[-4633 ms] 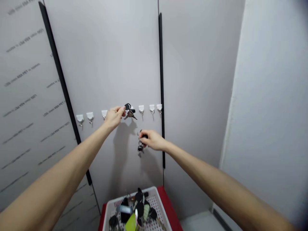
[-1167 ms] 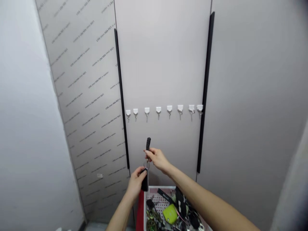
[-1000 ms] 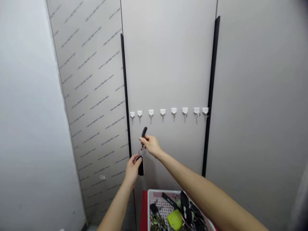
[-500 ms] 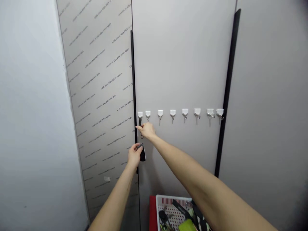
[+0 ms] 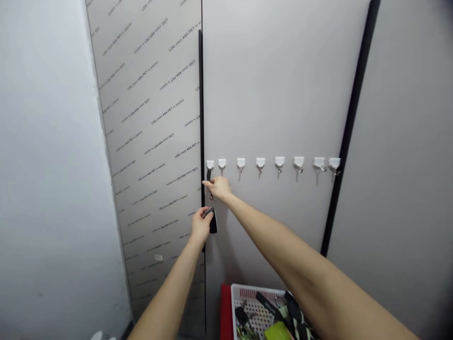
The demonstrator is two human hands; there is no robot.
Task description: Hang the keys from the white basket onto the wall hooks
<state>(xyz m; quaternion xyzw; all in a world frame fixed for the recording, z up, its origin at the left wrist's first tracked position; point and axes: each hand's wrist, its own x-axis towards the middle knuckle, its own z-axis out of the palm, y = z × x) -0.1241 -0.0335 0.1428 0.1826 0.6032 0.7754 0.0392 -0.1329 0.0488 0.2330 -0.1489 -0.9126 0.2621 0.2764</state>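
Observation:
A short dark braided strap (image 5: 208, 174) hangs at the leftmost white adhesive hook (image 5: 210, 164) on the cabinet door. My right hand (image 5: 220, 187) is closed around this strap just below the hook, with part of the strap hidden by the fingers. Under those fingers a small metal ring (image 5: 211, 197) shows. Lower down, my left hand (image 5: 201, 225) pinches the top of a flat black key fob (image 5: 213, 224) with a pale edge. Whether ring and fob are joined is too small to tell.
More white hooks (image 5: 260, 163) run in a row to the right. Black handle strips (image 5: 201, 104) edge the door. Below stands a white perforated basket (image 5: 232, 302) holding keys, straps and a lime-green item (image 5: 278, 331), beside something red (image 5: 225, 311). A white wall (image 5: 53, 165) lies left.
The view has shifted slightly, so hooks and door edges sit further right. Both hands keep their grips at nearly the same place, and the fob has turned a little.

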